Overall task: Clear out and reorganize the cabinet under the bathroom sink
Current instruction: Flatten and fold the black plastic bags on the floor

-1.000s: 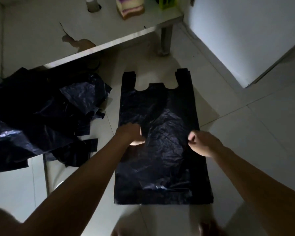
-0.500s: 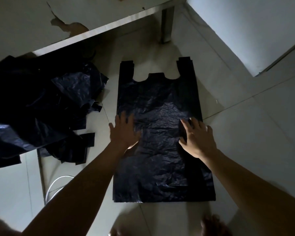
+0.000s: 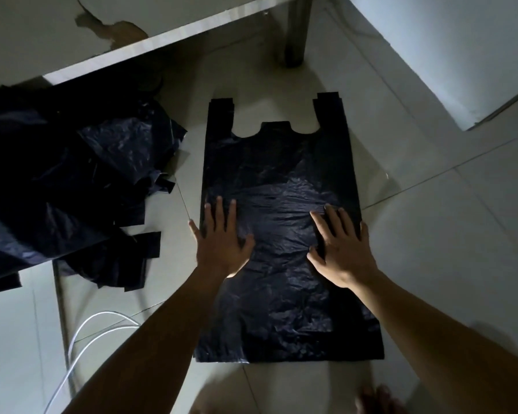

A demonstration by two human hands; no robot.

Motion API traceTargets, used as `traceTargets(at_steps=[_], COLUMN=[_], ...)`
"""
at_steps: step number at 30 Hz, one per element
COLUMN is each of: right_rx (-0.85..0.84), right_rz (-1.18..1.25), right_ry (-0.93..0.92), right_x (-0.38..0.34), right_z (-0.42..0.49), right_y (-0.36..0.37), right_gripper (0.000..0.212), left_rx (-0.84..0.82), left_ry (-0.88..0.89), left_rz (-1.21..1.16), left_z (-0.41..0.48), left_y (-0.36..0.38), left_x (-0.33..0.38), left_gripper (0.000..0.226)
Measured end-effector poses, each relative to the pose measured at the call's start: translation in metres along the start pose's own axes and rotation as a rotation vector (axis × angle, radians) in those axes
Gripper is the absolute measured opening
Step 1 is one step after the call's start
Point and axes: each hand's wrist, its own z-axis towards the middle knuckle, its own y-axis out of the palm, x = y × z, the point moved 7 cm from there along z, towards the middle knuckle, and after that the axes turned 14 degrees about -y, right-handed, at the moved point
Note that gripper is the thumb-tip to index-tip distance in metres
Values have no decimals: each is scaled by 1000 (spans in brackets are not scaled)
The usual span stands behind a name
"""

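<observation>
A second ago both hands were curled and pinching the plastic. Now they lie flat on it, and since half a second ago they have slid slightly outward toward the bag's side edges.

There is one flat black plastic carrier bag (image 3: 278, 180) spread on the pale tiled floor (image 3: 446, 234), its two handle strips pointing away from the person. To its left lies one heap of crumpled black plastic bags (image 3: 72, 180); how many are in the heap cannot be told. One white counter (image 3: 162, 43) with a chipped top stands beyond them on one visible metal leg (image 3: 295, 31), and one thin white cable (image 3: 81, 333) curves across the floor at the lower left.

The left hand (image 3: 222, 243) presses palm-down near the bag's left edge with its fingers straight and spread, the little finger resting off the plastic on the tile. The right hand (image 3: 343, 248) presses palm-down near the right edge, fingers likewise extended and fanned. Neither hand grips anything, and the two are well apart.
</observation>
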Motion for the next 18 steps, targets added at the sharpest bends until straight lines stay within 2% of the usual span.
traceTargets(at_steps=[4,8,11,13,15,18], right_rx=[127,-13,-32,50,127,222], right_rz=[-50,-5,-19,-65,-89,-51], right_ry=[11,11,44,50,42,8], right_x=[-1,6,-1,-6,-5,6], right_z=[17,24,27,36,50,88], right_y=[-16,10,8,-11,-27,-44], right_gripper=[81,79,82,78,71,79], left_rx=[85,6,-42,-37,40,112], left_ry=[21,13,11,11,30,49], left_rz=[-37,-52,-5,49,29,-78], left_z=[15,24,26,35,46,77], left_y=[-17,-1,0,-12,-33,-60], left_x=[15,14,14,20,32,49], left_gripper=[93,86,89,95,94,89])
